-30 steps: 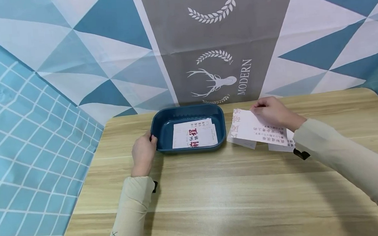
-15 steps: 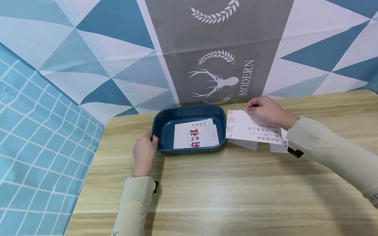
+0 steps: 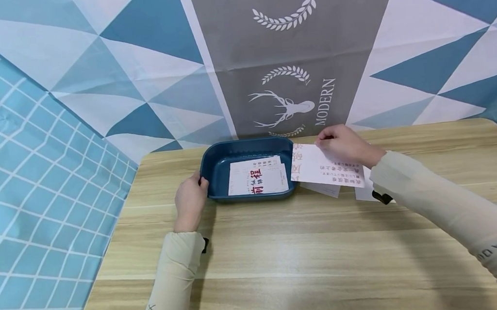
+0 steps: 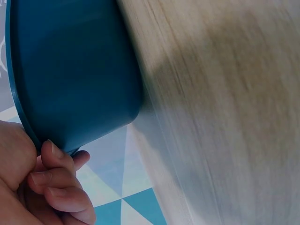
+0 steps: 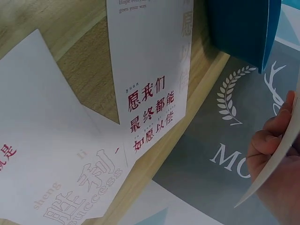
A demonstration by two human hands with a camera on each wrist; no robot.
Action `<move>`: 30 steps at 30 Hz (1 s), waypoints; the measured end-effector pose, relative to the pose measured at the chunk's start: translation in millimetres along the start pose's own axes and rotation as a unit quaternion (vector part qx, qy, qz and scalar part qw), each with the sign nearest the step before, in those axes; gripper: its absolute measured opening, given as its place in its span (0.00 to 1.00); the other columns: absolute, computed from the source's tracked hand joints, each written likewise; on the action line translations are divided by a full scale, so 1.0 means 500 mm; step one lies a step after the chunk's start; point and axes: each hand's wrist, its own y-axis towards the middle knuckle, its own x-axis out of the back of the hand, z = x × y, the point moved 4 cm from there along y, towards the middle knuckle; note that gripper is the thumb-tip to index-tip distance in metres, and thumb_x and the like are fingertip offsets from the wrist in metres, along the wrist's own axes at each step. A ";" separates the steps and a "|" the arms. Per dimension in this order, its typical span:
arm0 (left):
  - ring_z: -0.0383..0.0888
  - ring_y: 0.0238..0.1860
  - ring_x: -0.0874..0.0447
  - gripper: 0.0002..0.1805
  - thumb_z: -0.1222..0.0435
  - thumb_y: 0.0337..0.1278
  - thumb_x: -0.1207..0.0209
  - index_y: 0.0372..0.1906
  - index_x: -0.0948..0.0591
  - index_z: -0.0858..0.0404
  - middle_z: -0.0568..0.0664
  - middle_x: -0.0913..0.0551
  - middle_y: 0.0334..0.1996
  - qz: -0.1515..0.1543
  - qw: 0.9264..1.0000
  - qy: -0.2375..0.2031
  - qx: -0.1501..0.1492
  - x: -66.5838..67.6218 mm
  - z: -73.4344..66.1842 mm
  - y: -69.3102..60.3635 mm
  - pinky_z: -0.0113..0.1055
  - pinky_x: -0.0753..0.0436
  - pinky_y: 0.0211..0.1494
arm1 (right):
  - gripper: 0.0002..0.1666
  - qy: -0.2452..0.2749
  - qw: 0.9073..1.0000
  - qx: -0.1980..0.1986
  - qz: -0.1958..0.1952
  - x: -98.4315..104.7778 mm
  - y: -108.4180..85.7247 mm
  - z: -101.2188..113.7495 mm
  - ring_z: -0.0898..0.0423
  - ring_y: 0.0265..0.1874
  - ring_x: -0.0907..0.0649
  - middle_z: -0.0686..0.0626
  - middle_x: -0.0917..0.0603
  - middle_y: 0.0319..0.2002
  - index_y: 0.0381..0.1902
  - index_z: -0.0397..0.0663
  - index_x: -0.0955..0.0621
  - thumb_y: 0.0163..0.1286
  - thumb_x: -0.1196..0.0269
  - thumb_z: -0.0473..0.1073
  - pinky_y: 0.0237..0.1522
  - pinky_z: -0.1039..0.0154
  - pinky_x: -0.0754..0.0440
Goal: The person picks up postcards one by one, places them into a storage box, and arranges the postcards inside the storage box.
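My left hand [image 3: 189,201] grips the left rim of a dark blue plastic basin [image 3: 216,174]. In the left wrist view its fingers [image 4: 65,197] curl at the rim, below the basin's outer wall [image 4: 75,70]. White printed postcards [image 3: 272,177] lie overlapping inside the basin. Between thumb and fingers, my right hand [image 3: 345,143] pinches another postcard [image 3: 308,169], whose left end reaches the basin's right rim. The right wrist view shows that postcard [image 5: 269,171] nearly edge-on. Beneath it, more postcards [image 5: 150,56] lie on the table.
The wood-grain table [image 3: 274,265] ends behind the basin against a patterned cloth backdrop [image 3: 284,50]. A blue gridded cloth [image 3: 32,191] hangs along the left side. In the right wrist view, a second postcard [image 5: 61,136] overlaps its neighbour on the table.
My right hand has moved left with the pinched postcard, bringing its end to the basin's right rim. My left hand stays on the basin, which looks unmoved on the table.
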 end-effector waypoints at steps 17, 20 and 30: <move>0.53 0.24 0.25 0.11 0.64 0.63 0.53 0.33 0.22 0.65 0.59 0.20 0.25 0.008 1.000 -0.002 0.009 -0.001 0.003 0.002 0.46 0.27 0.29 | 0.15 -0.005 1.000 0.017 -0.011 -0.008 0.021 0.030 0.49 0.41 0.24 0.40 0.19 0.43 0.43 0.38 0.19 0.69 0.48 0.40 0.48 0.57 0.32; 0.53 0.24 0.25 0.11 0.64 0.63 0.52 0.34 0.22 0.65 0.59 0.20 0.26 0.005 1.000 -0.001 0.008 -0.001 0.003 0.002 0.47 0.26 0.29 | 0.15 -0.007 1.000 0.021 -0.009 -0.010 0.024 0.036 0.49 0.41 0.25 0.40 0.19 0.44 0.44 0.38 0.19 0.69 0.48 0.40 0.48 0.57 0.32; 0.53 0.24 0.25 0.11 0.64 0.63 0.52 0.35 0.22 0.66 0.59 0.20 0.26 0.007 1.000 -0.001 0.006 -0.003 0.003 0.002 0.47 0.26 0.30 | 0.15 0.002 1.000 0.005 0.002 -0.024 0.036 0.051 0.49 0.42 0.25 0.41 0.19 0.44 0.44 0.39 0.19 0.69 0.48 0.41 0.49 0.57 0.33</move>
